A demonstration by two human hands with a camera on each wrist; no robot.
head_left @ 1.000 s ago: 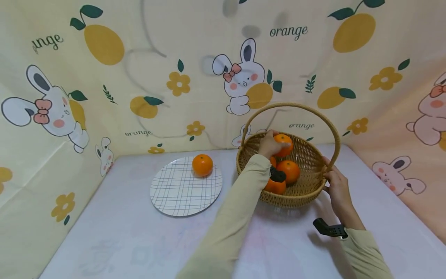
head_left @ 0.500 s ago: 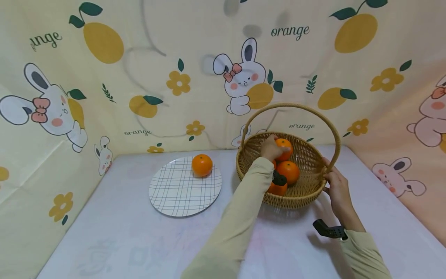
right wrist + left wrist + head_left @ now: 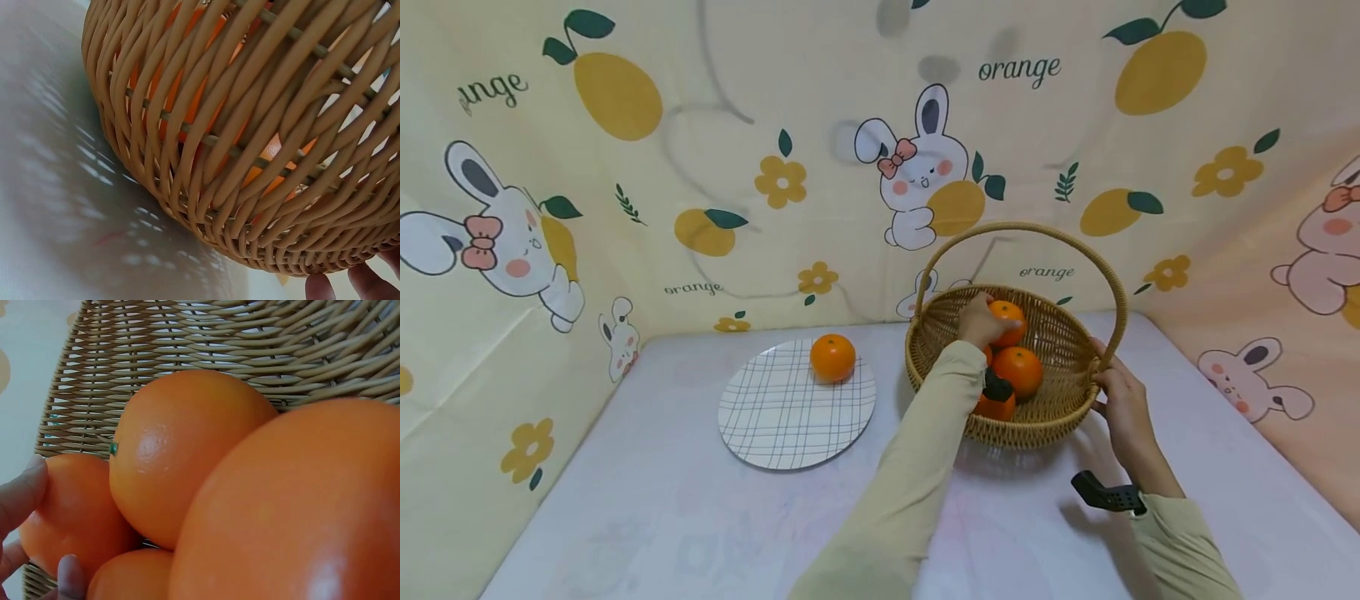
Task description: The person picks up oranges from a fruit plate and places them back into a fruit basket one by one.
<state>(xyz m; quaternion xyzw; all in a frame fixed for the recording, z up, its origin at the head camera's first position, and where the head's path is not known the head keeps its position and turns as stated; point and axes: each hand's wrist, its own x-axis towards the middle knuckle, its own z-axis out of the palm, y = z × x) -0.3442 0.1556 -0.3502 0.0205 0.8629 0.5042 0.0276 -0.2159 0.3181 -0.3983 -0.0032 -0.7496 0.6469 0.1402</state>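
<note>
At the back of the wicker basket, my left hand grips an orange. The left wrist view has that orange at the lower left, with thumb and fingertips against its side. Other oranges, one of them a whole orange in front, lie close by in the basket; my left wrist and sleeve partly cover some of them. My right hand holds the basket's right rim near the handle's base. In the right wrist view its fingertips show under the woven edge.
Left of the basket lies a round white plate with a grid pattern, bearing one orange near its back right edge. The basket's tall arched handle rises over the opening. Behind the white table hangs a printed cloth.
Over the last second my left hand has lowered slightly into the basket with the orange. My right hand keeps its hold on the basket's rim. The camera view has shifted a little.
</note>
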